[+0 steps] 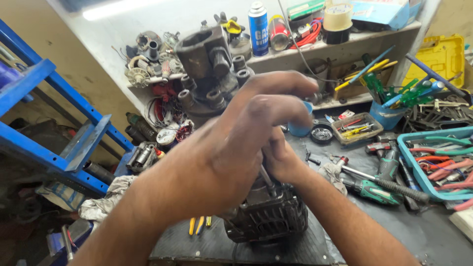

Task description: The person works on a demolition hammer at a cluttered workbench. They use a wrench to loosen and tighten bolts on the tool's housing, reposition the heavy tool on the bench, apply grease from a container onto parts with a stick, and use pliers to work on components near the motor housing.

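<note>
My left hand is raised near the camera, its fingers curled around the lower side of a dark grey metal casting with several round stubs. Part of that casting is hidden behind the hand. Below and behind it, my right hand is closed around a thin metal shaft that points down into a black ribbed motor housing. The housing stands on a dark rubber mat at the bench's front edge.
A screwdriver with a green and black handle and a hammer lie right of the housing, next to a teal tray of pliers. A blue cup of screwdrivers, a small parts box, shelves with spray cans and motor parts, and a blue metal rack surround the bench.
</note>
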The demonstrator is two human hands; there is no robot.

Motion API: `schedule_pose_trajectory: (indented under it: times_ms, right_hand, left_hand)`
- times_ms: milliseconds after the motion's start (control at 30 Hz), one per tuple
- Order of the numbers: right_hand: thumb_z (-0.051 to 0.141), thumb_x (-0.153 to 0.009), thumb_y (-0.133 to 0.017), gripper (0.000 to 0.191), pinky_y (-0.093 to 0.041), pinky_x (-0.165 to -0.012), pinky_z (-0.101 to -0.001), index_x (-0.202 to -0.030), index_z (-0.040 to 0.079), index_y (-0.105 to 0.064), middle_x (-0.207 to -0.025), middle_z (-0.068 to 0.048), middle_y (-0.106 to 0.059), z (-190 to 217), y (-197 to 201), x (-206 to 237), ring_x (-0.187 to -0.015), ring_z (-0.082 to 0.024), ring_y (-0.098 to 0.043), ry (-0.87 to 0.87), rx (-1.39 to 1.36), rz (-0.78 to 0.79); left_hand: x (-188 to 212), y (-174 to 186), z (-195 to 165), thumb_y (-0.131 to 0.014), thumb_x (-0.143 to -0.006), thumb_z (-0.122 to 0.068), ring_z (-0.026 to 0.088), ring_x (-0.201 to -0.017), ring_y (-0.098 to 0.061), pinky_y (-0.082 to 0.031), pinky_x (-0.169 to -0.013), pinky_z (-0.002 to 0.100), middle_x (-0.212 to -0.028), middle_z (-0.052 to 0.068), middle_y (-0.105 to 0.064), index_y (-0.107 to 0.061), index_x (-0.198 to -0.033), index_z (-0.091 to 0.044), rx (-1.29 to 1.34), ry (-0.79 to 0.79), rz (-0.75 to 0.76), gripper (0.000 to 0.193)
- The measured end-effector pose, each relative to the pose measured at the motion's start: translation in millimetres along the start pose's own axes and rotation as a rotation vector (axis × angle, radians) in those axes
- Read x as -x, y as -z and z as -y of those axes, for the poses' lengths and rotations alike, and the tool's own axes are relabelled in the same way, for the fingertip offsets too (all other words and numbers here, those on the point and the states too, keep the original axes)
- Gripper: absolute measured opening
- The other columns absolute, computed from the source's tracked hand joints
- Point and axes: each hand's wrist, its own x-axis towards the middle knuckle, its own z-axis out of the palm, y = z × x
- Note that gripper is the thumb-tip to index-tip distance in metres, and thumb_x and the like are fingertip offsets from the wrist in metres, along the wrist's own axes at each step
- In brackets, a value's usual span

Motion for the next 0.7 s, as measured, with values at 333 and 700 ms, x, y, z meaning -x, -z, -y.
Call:
schedule_pose_trajectory:
  times_ms: [333, 700]
  right_hand:
    - [0.024, -0.107, -0.045, 0.044, -0.044, -0.113, -0.0396, -0.144, 0.001, -0.050, -0.140, -0.013, -0.058, 49.8, -10.6, -15.9, -0.133, -0.027, -0.055, -0.285, -0.285, 0.069]
    - [0.049, -0.109, -0.037, 0.064, -0.044, -0.116, -0.0369, -0.150, 0.001, -0.045, -0.144, -0.012, -0.057, 41.6, -7.1, 6.8, -0.135, -0.022, -0.054, -0.374, -0.560, 0.068]
  left_hand:
    - [21.8, -7.1, -44.4, -0.052, -0.108, -0.003, 0.047, -0.152, -0.048, -0.047, -0.118, 0.044, -0.164, 0.033, -0.037, -0.010, -0.161, -0.011, -0.153, 0.143, -0.014, 0.069]
    - [22.0, 4.4, -38.6, -0.058, -0.104, -0.009, 0.026, -0.123, -0.068, -0.057, -0.104, 0.039, -0.136, 0.012, -0.069, -0.049, -0.143, -0.009, -0.190, 0.041, 0.005, 0.040]
